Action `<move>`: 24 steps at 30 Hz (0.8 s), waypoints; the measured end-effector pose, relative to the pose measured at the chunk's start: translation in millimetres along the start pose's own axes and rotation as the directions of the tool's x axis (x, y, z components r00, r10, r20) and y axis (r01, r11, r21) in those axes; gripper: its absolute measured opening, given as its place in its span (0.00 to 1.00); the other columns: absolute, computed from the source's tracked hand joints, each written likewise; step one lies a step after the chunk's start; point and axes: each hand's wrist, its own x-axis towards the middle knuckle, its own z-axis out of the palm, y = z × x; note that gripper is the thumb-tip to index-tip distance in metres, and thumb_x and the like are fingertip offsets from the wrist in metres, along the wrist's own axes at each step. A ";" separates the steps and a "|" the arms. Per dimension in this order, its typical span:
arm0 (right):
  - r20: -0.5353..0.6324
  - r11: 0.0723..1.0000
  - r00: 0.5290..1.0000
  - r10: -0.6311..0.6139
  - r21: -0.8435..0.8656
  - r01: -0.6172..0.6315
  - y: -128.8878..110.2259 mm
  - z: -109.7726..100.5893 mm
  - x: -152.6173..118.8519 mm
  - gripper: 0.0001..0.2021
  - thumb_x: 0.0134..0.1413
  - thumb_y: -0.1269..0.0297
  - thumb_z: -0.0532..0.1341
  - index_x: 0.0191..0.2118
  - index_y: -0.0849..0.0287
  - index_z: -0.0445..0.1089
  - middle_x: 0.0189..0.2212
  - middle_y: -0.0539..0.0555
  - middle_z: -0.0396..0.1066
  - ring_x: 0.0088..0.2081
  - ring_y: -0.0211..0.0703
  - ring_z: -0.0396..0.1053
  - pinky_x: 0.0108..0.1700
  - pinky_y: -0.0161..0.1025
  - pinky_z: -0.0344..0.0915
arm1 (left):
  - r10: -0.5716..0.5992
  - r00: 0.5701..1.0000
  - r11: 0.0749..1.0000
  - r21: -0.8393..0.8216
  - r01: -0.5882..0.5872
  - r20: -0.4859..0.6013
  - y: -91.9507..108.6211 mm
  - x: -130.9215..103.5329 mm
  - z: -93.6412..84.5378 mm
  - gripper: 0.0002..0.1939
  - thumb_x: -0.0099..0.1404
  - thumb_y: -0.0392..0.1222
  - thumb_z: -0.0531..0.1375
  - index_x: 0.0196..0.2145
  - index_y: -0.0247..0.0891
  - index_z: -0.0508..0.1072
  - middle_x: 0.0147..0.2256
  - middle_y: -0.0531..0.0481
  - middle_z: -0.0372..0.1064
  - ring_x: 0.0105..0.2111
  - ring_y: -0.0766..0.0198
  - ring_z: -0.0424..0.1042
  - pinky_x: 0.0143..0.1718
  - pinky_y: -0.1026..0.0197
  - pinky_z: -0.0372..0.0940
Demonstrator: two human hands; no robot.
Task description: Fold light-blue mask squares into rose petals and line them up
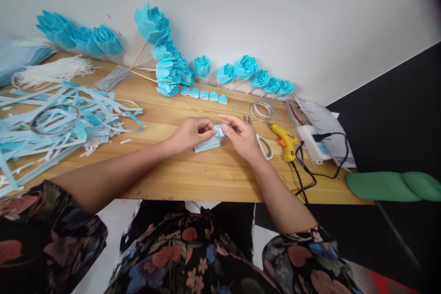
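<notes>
A small light-blue and white piece [219, 131] is held between my two hands above the wooden table. My left hand [194, 134] pinches its left end between thumb and fingers. On the right end, the thumb and index finger of my right hand [242, 135] close on it. Just under the hands lies a stack of pale blue fabric pieces [207, 144]. Behind them a row of several small folded blue pieces [204, 95] lies on the table. White-handled scissors [264, 147] are beside my right hand, partly hidden by it.
Blue fabric flowers [167, 66] on sticks lean along the wall. Tangled strips [62, 128] cover the left side of the table [165, 183]. A yellow glue gun [284, 141], tape rolls [262, 110] and a white power strip [314, 144] with black cables are at the right.
</notes>
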 end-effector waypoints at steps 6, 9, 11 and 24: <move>0.024 0.999 0.999 0.035 0.013 -0.036 2.4 -0.3 -0.3 0.20 0.56 0.53 0.63 0.54 0.52 0.73 0.34 0.50 0.71 0.31 0.36 0.65 0.35 0.36 0.65 | 0.037 0.996 0.999 0.021 -0.035 -0.084 4.8 1.0 -0.9 0.11 0.62 0.42 0.59 0.25 0.35 0.68 0.20 0.56 0.60 0.21 0.72 0.56 0.23 0.68 0.52; 0.027 0.999 0.999 0.031 -0.015 -0.030 2.9 0.5 -0.3 0.21 0.54 0.55 0.66 0.54 0.52 0.73 0.36 0.50 0.73 0.32 0.36 0.65 0.35 0.36 0.65 | 0.037 0.994 0.999 0.018 -0.035 -0.107 6.4 1.4 -1.4 0.11 0.62 0.42 0.59 0.24 0.35 0.68 0.20 0.56 0.61 0.22 0.72 0.56 0.24 0.67 0.53; 0.014 0.999 1.000 0.022 -0.027 -0.022 2.7 1.0 -0.1 0.20 0.54 0.57 0.66 0.53 0.53 0.73 0.36 0.51 0.74 0.31 0.35 0.65 0.34 0.36 0.64 | 0.031 0.995 1.000 0.011 -0.030 -0.100 7.3 1.0 -1.6 0.11 0.62 0.42 0.59 0.25 0.35 0.68 0.20 0.56 0.61 0.21 0.72 0.56 0.24 0.67 0.53; -0.002 0.999 1.000 -0.001 -0.042 0.001 1.3 0.0 -0.7 0.17 0.57 0.57 0.63 0.51 0.53 0.75 0.35 0.50 0.75 0.29 0.35 0.65 0.33 0.35 0.65 | 0.034 0.999 0.999 -0.019 -0.034 -0.024 3.9 0.6 -0.3 0.12 0.62 0.44 0.59 0.25 0.36 0.66 0.21 0.56 0.59 0.22 0.72 0.56 0.23 0.68 0.52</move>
